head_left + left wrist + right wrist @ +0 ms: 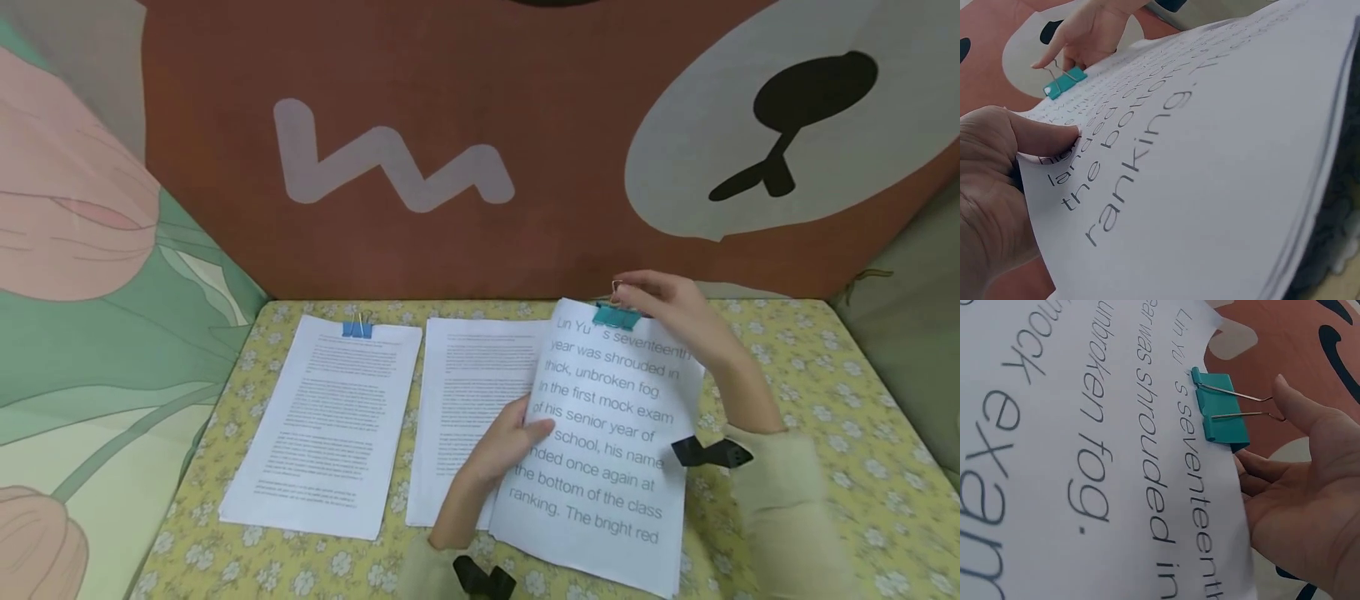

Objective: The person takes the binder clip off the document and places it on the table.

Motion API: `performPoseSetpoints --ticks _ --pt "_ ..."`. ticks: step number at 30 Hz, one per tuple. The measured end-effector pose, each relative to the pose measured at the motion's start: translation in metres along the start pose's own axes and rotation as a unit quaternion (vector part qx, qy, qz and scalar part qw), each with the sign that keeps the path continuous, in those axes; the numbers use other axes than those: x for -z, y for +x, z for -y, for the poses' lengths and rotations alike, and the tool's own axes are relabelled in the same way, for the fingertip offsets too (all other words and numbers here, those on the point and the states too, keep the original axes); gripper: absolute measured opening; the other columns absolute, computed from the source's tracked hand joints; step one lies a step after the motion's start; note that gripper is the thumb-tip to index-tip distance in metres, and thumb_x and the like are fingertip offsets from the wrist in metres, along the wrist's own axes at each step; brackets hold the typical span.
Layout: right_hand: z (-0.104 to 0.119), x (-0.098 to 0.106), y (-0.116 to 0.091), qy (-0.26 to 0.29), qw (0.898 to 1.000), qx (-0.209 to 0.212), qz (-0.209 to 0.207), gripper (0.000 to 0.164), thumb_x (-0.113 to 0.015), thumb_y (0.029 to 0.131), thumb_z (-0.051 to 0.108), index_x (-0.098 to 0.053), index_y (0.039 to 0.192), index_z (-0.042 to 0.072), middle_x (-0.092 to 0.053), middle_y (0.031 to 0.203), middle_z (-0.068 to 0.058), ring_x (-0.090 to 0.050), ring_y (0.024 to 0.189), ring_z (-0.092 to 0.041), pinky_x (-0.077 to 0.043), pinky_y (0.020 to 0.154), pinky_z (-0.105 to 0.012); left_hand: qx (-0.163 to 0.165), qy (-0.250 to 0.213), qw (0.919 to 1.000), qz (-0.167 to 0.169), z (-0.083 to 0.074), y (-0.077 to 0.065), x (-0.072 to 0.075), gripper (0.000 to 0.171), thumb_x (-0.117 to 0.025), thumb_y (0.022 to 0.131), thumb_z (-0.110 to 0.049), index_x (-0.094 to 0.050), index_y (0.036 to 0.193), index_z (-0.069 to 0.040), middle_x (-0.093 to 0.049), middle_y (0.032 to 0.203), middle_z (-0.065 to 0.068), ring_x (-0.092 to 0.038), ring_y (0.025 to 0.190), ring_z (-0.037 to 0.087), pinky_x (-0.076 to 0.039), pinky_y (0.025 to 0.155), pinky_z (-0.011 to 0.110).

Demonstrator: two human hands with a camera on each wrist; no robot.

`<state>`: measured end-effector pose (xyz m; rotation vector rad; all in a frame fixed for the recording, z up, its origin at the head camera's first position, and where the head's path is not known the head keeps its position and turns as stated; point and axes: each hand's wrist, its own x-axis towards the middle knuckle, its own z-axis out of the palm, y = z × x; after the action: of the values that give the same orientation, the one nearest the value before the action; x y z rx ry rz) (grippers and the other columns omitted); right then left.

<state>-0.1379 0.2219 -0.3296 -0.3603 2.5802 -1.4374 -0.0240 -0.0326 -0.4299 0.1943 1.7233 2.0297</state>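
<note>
A stack of large-print sheets point(592, 542) is held tilted up off the table. My left hand point(501, 446) grips its left edge, thumb on the printed face; the other fingers are hidden behind the paper. On the top edge sits a teal binder clip point(1222, 409), its jaws over the sheets. My right hand point(686, 325) pinches this clip by its wire handles, the thumb point(1297, 403) against the front one. The fingers behind the clip show only partly. From the left wrist view, the same clip point(1065, 82) lies beyond the left thumb point(1044, 134).
Left of the held sheets lies a small-print paper stack point(465, 417), its right part covered by them. Farther left, another paper stack point(322, 433) carries a blue binder clip point(357, 330). A floral yellow cloth point(847, 467) covers the table; a brown printed backdrop point(450, 250) stands behind.
</note>
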Motion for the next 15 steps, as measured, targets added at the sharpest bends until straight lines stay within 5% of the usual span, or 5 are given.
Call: performPoseSetpoints --ticks 9,15 --pt "-0.0015 0.0033 -0.0025 0.042 0.998 -0.004 -0.044 0.044 -0.072 0.099 0.032 -0.065 0.13 0.001 -0.07 0.109 0.008 -0.064 0.095 -0.016 -0.048 0.08 -0.02 -0.01 0.005 0.9998 0.017 0.0015 0.0014 0.0023 0.04 -0.052 0.103 -0.009 -0.059 0.142 -0.014 -0.075 0.109 0.013 -0.076 0.09 0.027 -0.062 0.078 0.04" --pt "0.0007 -0.0006 -0.0047 0.063 0.995 0.001 -0.078 0.044 -0.076 0.097 0.026 -0.065 0.127 -0.003 -0.07 0.104 0.009 -0.065 0.095 -0.014 -0.046 0.083 -0.018 -0.017 -0.01 0.9992 0.035 0.005 0.0028 0.0032 0.038 -0.05 0.104 -0.01 -0.06 0.14 -0.013 -0.075 0.11 0.014 -0.076 0.09 0.027 -0.062 0.078 0.042"
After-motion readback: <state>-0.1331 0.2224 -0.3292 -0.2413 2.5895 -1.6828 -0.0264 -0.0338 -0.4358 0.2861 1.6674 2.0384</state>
